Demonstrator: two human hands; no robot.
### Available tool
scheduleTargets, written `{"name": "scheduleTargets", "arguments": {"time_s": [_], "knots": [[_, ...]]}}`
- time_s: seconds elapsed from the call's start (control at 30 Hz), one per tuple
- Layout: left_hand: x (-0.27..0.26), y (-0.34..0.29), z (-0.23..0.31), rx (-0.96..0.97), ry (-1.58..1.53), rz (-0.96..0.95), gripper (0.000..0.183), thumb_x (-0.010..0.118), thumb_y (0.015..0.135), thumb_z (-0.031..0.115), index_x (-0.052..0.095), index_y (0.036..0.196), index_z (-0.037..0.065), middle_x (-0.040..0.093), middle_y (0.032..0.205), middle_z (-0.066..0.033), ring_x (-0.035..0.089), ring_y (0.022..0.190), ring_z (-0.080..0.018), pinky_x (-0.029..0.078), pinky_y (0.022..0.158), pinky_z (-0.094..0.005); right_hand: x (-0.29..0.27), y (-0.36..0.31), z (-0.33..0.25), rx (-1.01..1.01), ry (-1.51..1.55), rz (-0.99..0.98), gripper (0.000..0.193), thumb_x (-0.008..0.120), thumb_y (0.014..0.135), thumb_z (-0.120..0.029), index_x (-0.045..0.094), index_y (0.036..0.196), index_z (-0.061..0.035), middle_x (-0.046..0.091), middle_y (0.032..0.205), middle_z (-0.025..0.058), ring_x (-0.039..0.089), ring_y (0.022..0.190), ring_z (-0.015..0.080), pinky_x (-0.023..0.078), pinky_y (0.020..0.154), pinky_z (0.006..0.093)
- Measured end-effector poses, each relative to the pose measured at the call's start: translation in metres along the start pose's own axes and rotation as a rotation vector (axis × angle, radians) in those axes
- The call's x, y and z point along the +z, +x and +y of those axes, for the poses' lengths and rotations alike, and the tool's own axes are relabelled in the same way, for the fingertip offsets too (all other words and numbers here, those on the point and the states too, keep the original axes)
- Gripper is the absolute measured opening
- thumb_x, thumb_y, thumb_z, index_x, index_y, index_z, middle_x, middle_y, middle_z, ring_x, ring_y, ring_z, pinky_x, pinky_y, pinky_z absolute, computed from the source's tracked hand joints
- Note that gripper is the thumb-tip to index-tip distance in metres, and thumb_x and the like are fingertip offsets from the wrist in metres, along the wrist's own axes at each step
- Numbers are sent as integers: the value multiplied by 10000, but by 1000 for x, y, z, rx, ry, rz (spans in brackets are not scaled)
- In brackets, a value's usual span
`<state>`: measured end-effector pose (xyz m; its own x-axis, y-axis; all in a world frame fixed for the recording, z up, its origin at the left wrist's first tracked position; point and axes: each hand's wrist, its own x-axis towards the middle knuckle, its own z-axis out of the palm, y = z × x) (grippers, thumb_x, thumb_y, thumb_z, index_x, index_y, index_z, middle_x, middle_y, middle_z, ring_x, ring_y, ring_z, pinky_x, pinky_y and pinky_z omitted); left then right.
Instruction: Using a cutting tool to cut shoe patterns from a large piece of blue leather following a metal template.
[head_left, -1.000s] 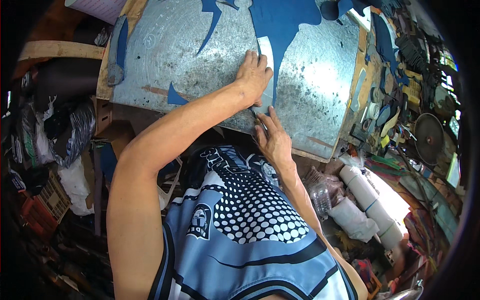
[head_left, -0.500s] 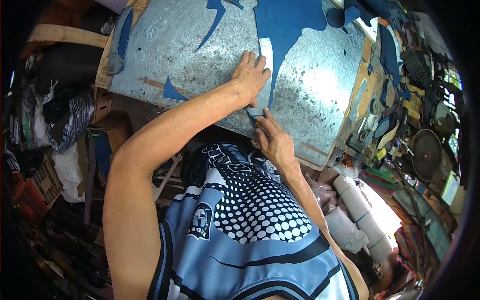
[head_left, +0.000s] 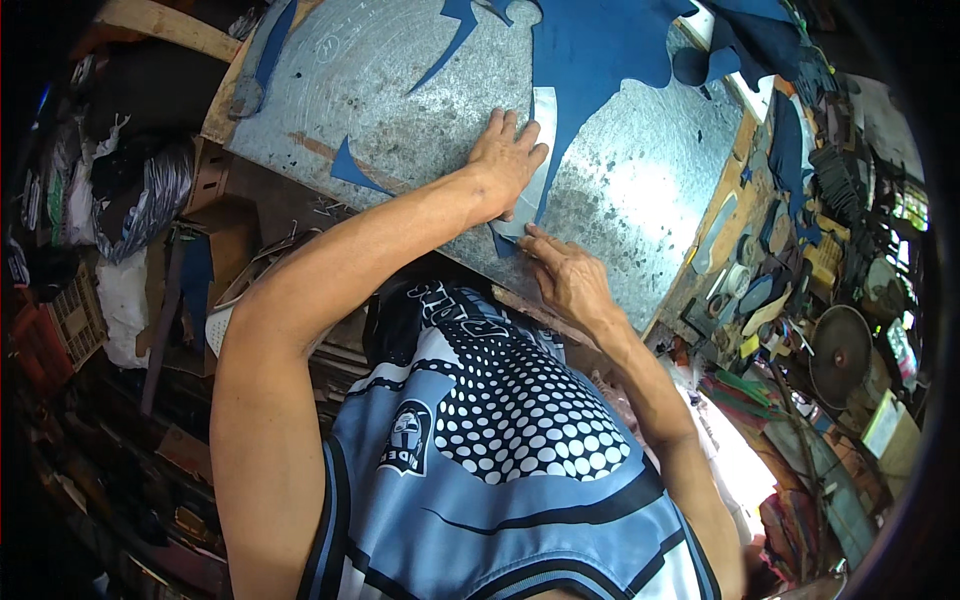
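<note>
A long, narrow pale template (head_left: 545, 112) lies along the left edge of a blue sheet of material (head_left: 590, 60) on a metal-topped table (head_left: 640, 190). My left hand (head_left: 505, 165) rests on the template with its fingers spread, pressing it against the sheet. Close to the template's lower end is my right hand (head_left: 572, 285), its fingers drawn together near the table's front edge. Whatever it pinches is too small or too hidden to name. A dark blue corner of the sheet (head_left: 505, 244) shows between the hands, below the template.
Blue offcuts lie on the table's left side, including a pointed scrap (head_left: 355, 168) and a jagged strip (head_left: 445, 50). Dark material (head_left: 745, 45) is bunched at the far right. Tape rolls (head_left: 737, 278) and small tools crowd the right edge, with a round fan (head_left: 840, 357) beyond.
My right hand has shifted slightly right and down from the template's lower end, its forearm swinging outward. My left hand stays pressed on the template. The whole view has shifted a little.
</note>
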<state>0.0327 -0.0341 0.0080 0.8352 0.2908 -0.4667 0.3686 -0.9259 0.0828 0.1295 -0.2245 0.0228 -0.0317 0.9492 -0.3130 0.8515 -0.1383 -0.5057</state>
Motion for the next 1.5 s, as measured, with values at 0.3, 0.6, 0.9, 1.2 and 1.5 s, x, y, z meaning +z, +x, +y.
{"name": "scheduleTargets", "arguments": {"time_s": [0.3,0.6,0.9,1.2,1.5], "knots": [[0,3,17,-93,-95,6,1044,876,650,485,388,1470,60,310,1545,-209,278,1446,-432,209,1184,-565,-12,11,11,-151,-59,-36,350,647,865,-126,654,1213,-147,643,1279,104,693,872,332,574,787,421],[-1,5,19,-107,-127,-8,1051,894,637,455,385,1464,52,301,1546,-219,270,1443,-452,227,1177,-580,-36,13,42,-152,-139,-157,342,621,901,-145,674,1231,-217,630,1151,129,674,893,290,543,776,418],[0,3,17,-89,-111,3,1040,882,649,472,391,1458,40,303,1544,-231,273,1436,-469,242,1170,-584,-44,10,58,-118,-177,-166,337,607,920,-165,675,1241,-244,609,1348,91,669,1013,296,482,936,438],[4,9,6,56,-51,71,1018,862,633,546,456,1380,-15,377,1475,-261,287,1427,-459,224,1162,-576,-21,-37,38,23,-85,33,380,683,858,-152,640,1234,-180,648,1027,120,647,908,324,537,810,443],[-11,19,13,78,138,-33,1065,771,661,695,453,1404,0,389,1477,-272,310,1412,-449,197,1158,-566,47,-33,-59,317,-231,288,564,676,820,-149,533,1358,-239,538,1014,113,587,940,296,535,762,419]]}}
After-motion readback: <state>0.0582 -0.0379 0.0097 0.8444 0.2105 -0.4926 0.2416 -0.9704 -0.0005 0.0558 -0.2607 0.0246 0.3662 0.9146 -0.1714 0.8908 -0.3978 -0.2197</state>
